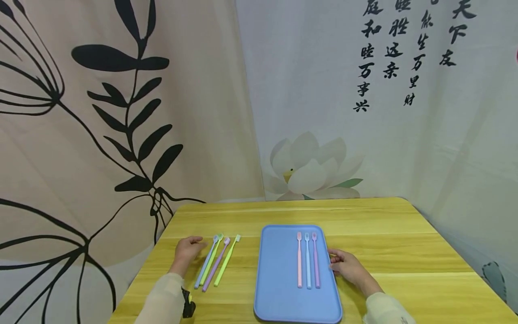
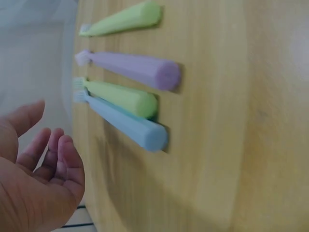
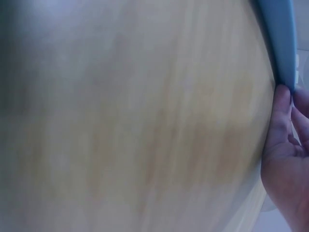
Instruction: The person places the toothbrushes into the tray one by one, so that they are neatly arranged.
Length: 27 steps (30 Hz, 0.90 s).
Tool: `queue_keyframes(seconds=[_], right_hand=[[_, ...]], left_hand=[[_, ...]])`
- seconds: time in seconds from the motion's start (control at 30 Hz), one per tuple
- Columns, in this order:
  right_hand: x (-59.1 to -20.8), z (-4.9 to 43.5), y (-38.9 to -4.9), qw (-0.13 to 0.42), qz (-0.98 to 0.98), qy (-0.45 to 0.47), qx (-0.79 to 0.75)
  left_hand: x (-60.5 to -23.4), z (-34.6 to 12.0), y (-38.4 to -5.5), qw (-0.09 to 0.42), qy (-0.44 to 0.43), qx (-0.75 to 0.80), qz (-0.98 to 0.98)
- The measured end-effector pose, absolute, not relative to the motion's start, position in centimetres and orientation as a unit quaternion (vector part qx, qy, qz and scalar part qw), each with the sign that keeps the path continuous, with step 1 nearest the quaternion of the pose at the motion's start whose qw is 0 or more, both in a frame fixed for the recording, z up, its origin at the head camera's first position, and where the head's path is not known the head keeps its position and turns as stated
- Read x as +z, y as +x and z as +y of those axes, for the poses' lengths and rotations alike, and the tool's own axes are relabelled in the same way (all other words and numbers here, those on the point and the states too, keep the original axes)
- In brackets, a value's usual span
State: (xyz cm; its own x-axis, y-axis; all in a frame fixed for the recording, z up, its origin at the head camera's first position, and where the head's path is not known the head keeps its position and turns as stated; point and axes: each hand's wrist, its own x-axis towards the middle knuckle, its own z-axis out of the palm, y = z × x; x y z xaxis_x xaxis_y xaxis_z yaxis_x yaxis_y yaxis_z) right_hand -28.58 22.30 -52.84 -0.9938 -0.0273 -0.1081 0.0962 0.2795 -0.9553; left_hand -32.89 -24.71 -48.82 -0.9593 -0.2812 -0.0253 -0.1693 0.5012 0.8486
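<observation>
My left hand (image 1: 188, 253) is just left of several toothbrushes lying side by side on the table. Nothing is in it, and its fingers bend loosely in the left wrist view. Nearest to it is a blue toothbrush (image 2: 130, 123), against a green toothbrush (image 2: 123, 98); a purple toothbrush (image 1: 216, 264) and another green toothbrush (image 1: 227, 261) lie farther right. My right hand (image 1: 350, 267) holds the right rim of a blue tray (image 1: 279, 274). On the tray's right half lie a pink toothbrush (image 1: 299, 261), a light blue toothbrush (image 1: 308, 261) and a purple toothbrush (image 1: 315, 261).
Everything stands on a wooden table (image 1: 404, 252) with rounded far corners. A printed curtain (image 1: 210, 112) hangs behind the table. A black device (image 1: 188, 303) sits at the left wrist.
</observation>
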Motion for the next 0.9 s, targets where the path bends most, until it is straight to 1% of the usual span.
queue_keyframes(seconds=[0.17, 0.33, 0.6, 0.9], right_hand=[[-52.7, 22.3, -28.5, 0.053, 0.797, 0.022, -0.601], [-52.6, 22.4, -28.4, 0.056, 0.796, 0.025, -0.602], [-52.6, 22.4, -28.5, 0.055, 0.8, 0.024, -0.597], [-52.6, 22.4, -28.5, 0.059, 0.799, 0.024, -0.598]], left_hand=[[-49.4, -25.1, -32.5, 0.031, 0.134, -0.508, -0.85], [-50.0, -25.5, -32.4, 0.015, 0.137, -0.523, -0.841], [-51.2, -26.0, -32.4, 0.001, 0.139, -0.535, -0.833], [-51.8, -26.1, -31.9, 0.0, 0.122, -0.548, -0.828]])
